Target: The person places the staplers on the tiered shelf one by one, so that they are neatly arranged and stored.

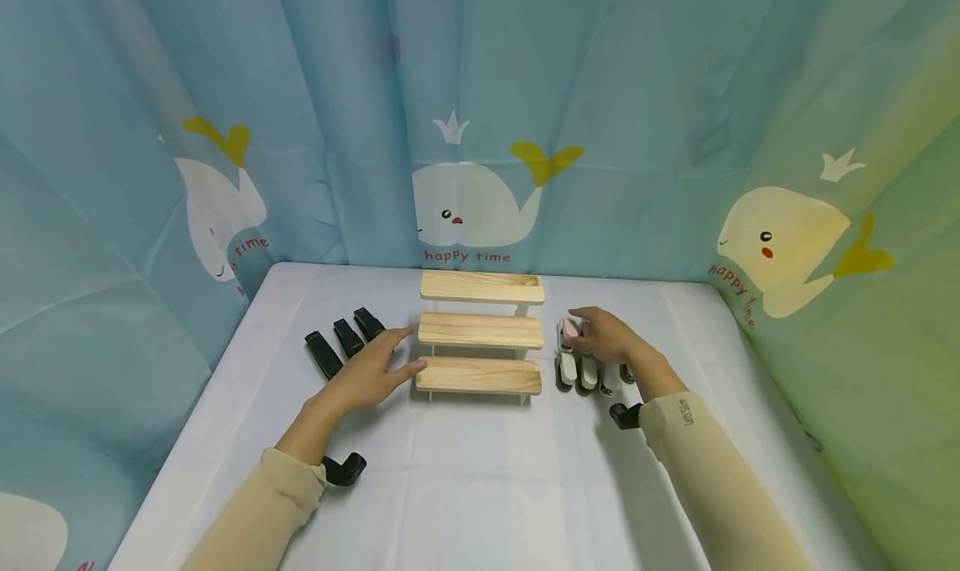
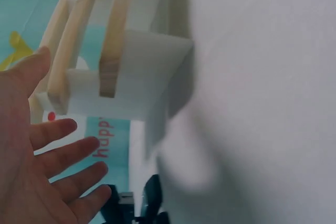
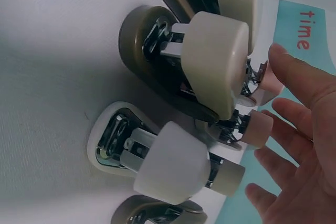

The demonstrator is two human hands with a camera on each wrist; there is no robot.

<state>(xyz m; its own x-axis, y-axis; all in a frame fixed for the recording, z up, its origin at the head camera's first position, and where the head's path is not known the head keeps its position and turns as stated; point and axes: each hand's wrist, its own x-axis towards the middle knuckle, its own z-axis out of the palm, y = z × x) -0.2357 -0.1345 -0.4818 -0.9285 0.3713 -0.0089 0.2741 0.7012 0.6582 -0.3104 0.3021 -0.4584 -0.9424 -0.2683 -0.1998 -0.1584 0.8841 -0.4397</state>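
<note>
A three-tier stand with pale wooden shelves (image 1: 480, 331) and white side panels (image 2: 149, 72) stands mid-table. My left hand (image 1: 367, 377) is at its left side, fingers spread, holding nothing. Black staplers (image 1: 323, 354) lie in a row beyond that hand, partly covered by it in the head view. On the stand's right, my right hand (image 1: 609, 339) reaches over a cluster of small staplers. Its thumb and forefinger stand apart about a pink stapler (image 1: 570, 329), and no firm grip shows. Nearer to me sit staplers with white tops (image 3: 173, 163) and cream tops (image 3: 216, 59).
The table wears a white cloth (image 1: 465, 488). Light blue curtains (image 1: 637, 96) with printed whales hang behind and along both sides. Black wrist camera mounts (image 1: 345, 469) stick out beside both sleeves.
</note>
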